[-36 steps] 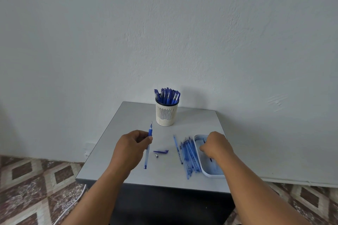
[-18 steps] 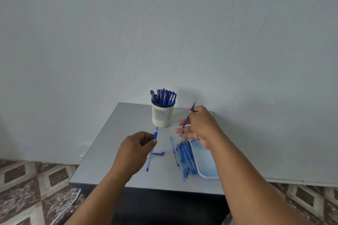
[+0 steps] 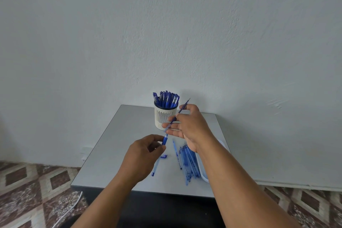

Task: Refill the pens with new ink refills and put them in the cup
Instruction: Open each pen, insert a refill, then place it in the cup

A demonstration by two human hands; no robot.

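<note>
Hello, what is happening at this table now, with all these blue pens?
A person is refilling pens. The left hand holds an open pen barrel above the table. The right hand pinches a thin ink refill, its lower end close to the barrel's open top, not yet inside. A white cup behind is full of capped pens. More refills lie beside a white tray, and a small blue cap lies nearby.

A plain pale wall (image 3: pixel 166 33) with a rough painted surface fills the upper part of the view, from 9 over 12 to 3 o'clock. A grey table (image 3: pixel 129 126) stands against it at the centre. The floor (image 3: pixel 33 187) at 8 and 4 o'clock has brown and cream diamond tiles. A white cable (image 3: pixel 71 207) lies on the floor at 7 o'clock. The light is soft and even.
</note>
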